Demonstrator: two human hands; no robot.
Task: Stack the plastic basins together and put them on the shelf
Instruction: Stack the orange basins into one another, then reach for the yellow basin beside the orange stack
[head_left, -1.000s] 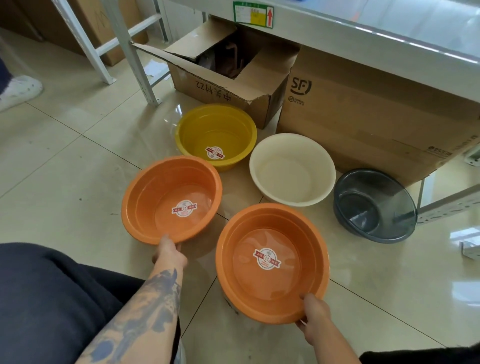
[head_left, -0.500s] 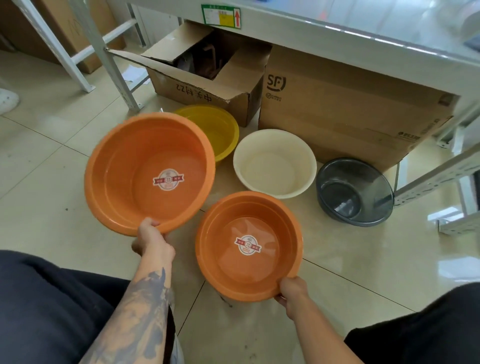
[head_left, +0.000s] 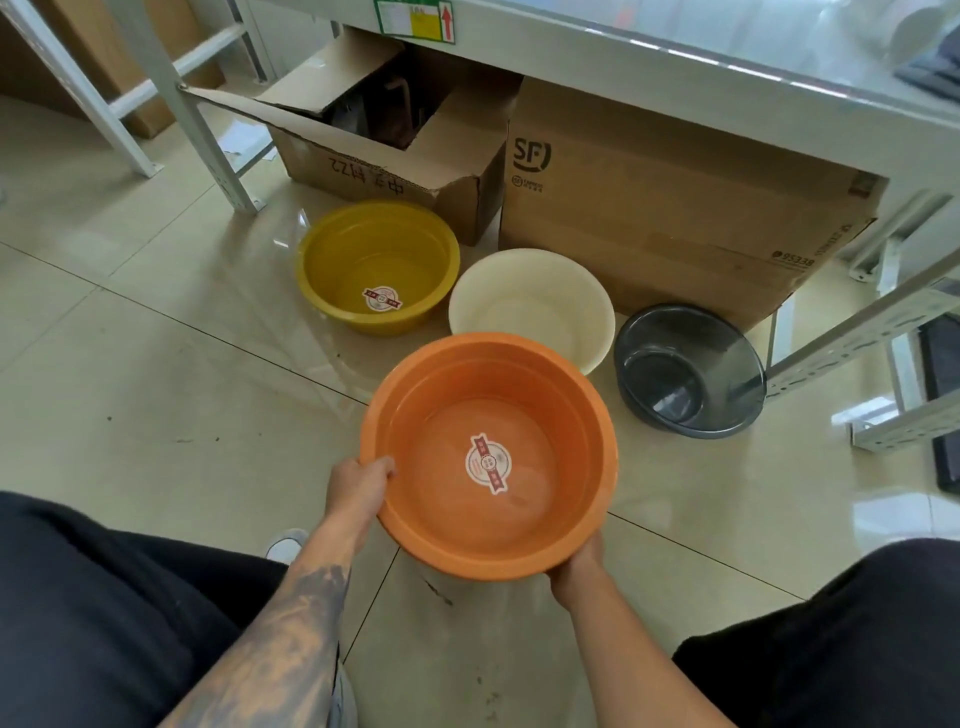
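One orange basin (head_left: 488, 457) with a round sticker inside now shows in front of me; the second orange basin is nested under it and hidden. My left hand (head_left: 358, 486) grips the rim on the left side. My right hand (head_left: 576, 569) holds the stack at its near right edge, mostly from below. Behind it on the floor stand a yellow basin (head_left: 378, 266), a cream basin (head_left: 530, 306) and a dark grey basin (head_left: 688, 369). The metal shelf (head_left: 675, 57) runs across the top.
An open cardboard box (head_left: 395, 156) and a large closed cardboard box (head_left: 660, 208) stand under the shelf, right behind the basins. White shelf legs (head_left: 171, 98) rise at the left, a perforated rail (head_left: 857, 332) at the right. My knees frame the bottom corners.
My left hand carried its orange basin to the right and set it into the orange basin held by my right hand. Both hands now hold one stack.
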